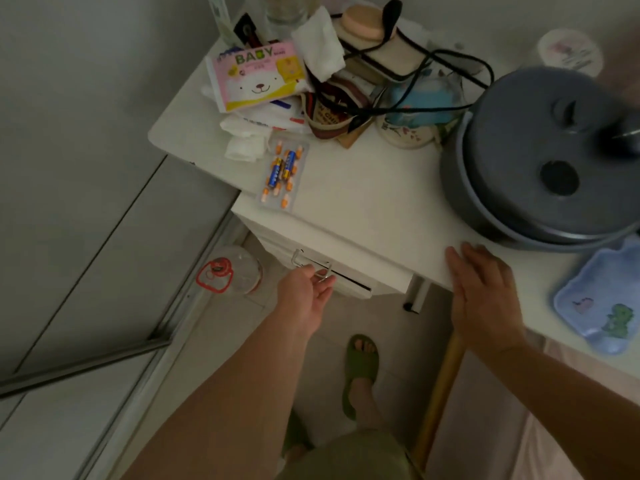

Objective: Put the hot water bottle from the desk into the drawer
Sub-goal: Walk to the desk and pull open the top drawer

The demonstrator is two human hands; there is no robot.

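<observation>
The left hand (306, 299) has its grip curled around the metal drawer handle (311, 263); the drawer (346, 282) is slightly open. The right hand (485, 292) rests flat, grip open, on the tabletop (363, 202) edge. The blue hot water bottle (602, 299) lies on the tabletop, right of that hand.

"BABY" in green on the pink tissue pack (256, 77).
</observation>
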